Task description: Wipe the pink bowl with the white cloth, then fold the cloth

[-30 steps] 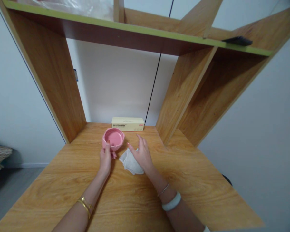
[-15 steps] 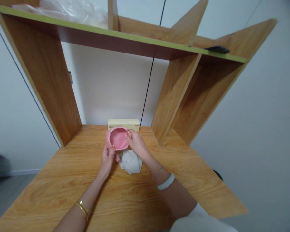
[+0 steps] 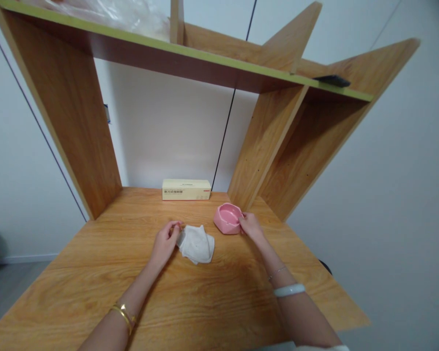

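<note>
A small pink bowl (image 3: 227, 218) rests on the wooden desk (image 3: 205, 292), right of centre. My right hand (image 3: 251, 227) grips its right rim with closed fingers. A crumpled white cloth (image 3: 196, 243) lies on the desk in the middle. My left hand (image 3: 165, 242) is at the cloth's left edge, fingers curled and pinching that edge.
A cream cardboard box (image 3: 186, 189) lies at the back of the desk against the wall. Wooden side panels (image 3: 76, 122) stand left and right, with a green-edged shelf (image 3: 190, 48) overhead holding clear plastic and a dark object (image 3: 332, 80).
The pink bowl passed from my left hand to my right hand and moved right, down onto the desk. My left hand dropped to the cloth's edge.
</note>
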Tool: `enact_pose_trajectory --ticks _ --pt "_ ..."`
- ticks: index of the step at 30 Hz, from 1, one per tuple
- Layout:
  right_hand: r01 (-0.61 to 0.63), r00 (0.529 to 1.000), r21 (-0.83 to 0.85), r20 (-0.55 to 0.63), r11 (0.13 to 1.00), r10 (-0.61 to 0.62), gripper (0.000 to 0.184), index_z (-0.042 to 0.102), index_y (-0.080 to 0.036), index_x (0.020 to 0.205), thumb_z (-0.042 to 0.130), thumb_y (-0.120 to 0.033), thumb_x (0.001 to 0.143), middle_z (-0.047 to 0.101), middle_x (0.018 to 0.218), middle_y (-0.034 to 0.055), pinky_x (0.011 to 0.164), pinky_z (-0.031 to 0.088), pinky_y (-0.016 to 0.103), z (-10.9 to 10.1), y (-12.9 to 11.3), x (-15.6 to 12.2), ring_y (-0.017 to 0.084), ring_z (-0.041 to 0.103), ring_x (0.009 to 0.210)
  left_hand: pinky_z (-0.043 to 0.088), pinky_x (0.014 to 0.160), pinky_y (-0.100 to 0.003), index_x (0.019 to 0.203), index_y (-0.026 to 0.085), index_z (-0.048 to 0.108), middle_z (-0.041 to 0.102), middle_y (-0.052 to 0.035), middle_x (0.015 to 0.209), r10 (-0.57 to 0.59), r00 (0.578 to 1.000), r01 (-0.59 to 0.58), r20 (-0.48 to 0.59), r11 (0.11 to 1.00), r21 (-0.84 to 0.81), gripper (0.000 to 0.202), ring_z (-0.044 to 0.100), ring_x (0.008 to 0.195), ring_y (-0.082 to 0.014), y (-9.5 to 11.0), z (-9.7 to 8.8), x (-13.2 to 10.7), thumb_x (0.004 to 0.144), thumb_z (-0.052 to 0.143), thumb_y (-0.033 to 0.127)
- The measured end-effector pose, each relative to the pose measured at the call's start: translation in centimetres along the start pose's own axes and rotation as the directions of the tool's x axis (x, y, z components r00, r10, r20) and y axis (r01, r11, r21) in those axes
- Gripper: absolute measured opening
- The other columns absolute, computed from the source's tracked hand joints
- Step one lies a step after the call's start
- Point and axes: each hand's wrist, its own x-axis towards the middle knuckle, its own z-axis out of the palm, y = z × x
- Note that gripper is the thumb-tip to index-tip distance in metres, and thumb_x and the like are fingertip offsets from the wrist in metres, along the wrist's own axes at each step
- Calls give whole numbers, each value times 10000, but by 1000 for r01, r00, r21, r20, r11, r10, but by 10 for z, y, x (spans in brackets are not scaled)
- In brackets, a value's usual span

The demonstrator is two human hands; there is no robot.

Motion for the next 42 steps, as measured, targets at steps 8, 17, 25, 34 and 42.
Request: enact_pose_trajectory --ticks 8,17,25,34,42 --pt "0 1000 -46 21 999 1 291 653 -96 753 381 -189 794 649 631 117 531 351 224 11 4 -5 176 599 607 448 780 -324 918 150 615 655 -82 923 12 1000 -16 23 985 171 288 591 860 -189 -11 -2 2 771 420 303" --pt "281 956 -63 -63 958 -285 250 569 -203 989 393 -293 834 638 828 62 630 377 257 1 -48 -71 179 584 740 409 837 -325 856 152 635 653 -72 901 3 991 -52 131 926 373 248 570 889 -188 -15 -2 2 733 420 168" --pt "600 794 -165 2 783 -608 290 522 -186 850 657 -335 641 552 886 78 735 383 346 57 -75 -121 234 494 838 396 772 -326 933 144 599 641 -60 814 -40 992 -24 116 863 504 269 571 786 -190 -11 -3 -1 750 485 305" --pt "301 953 175 -52 937 -297 99 501 -177 822 457 -209 739 604 792 63 670 409 290 47 -63 -102 193 549 744 388 611 -255 967 136 543 547 18 624 -26 986 -37 162 927 372 296 505 581 -127 -7 1 -4 677 487 125" --pt "77 990 688 -136 722 24 198 489 -198 688 534 -385 641 534 595 -14 486 417 245 15 -25 -101 144 501 539 373 601 -262 997 155 542 515 21 615 -14 989 -38 146 938 345 366 480 604 -147 5 2 -9 635 494 143"
